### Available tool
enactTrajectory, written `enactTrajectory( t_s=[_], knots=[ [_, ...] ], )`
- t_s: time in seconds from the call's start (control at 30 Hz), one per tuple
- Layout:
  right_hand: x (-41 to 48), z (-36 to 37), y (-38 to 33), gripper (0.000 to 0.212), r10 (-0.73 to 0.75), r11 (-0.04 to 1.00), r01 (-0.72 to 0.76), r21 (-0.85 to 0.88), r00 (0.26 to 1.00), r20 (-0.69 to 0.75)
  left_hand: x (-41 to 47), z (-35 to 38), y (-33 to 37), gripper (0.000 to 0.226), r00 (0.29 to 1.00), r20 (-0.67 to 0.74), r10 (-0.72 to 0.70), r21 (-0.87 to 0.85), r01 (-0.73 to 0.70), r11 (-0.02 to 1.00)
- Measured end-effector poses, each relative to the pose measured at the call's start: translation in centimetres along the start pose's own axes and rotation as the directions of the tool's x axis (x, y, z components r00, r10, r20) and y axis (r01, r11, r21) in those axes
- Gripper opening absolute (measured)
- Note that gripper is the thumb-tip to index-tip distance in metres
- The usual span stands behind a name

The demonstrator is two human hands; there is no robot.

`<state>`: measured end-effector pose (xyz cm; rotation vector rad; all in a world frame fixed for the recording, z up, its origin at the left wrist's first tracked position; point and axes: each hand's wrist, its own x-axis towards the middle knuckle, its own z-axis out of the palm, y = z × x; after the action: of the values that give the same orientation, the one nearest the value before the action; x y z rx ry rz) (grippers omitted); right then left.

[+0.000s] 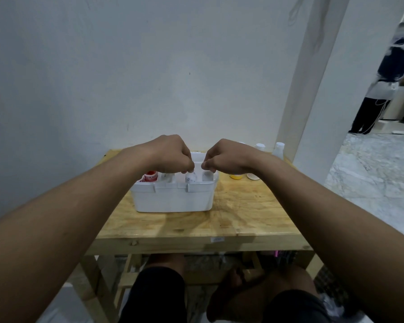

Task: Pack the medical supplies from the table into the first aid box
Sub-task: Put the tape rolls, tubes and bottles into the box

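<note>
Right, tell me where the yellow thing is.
Head view: the yellow thing sits on the table, just right of the white box, beside a round disc.

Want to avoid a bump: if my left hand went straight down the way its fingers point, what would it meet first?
Probably the white container inside the first aid box, just below the left hand; depth is unclear.
</note>
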<state>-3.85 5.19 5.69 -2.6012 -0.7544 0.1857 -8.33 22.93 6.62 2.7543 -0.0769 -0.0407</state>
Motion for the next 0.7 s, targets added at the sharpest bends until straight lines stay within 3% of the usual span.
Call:
enactTrajectory(
  t_s=[0.27,0.43,0.7],
  knots=[
    [-0.2,-1.0,0.8,0.025,0.003,1.0,-0.002,0.014,0.998,-0.06,0.4,-0.4,0.9,0.022,0.999,-0.025,0.033,0.007,-0.033,0.999],
    [-0.5,-0.3,0.5,0.022,-0.027,0.999,0.028,-0.016,0.999,0.018,0.6,-0.1,1.0,0.019,0.999,0.026,0.026,0.045,-0.027,0.999],
    [-0.4,-0.7,0.4,0.024,-0.039,0.999,0.04,0.015,0.997,-0.063,1.2,-0.3,0.9,0.02,1.0,0.002,0.029,0.047,-0.029,0.998]
  ],
)
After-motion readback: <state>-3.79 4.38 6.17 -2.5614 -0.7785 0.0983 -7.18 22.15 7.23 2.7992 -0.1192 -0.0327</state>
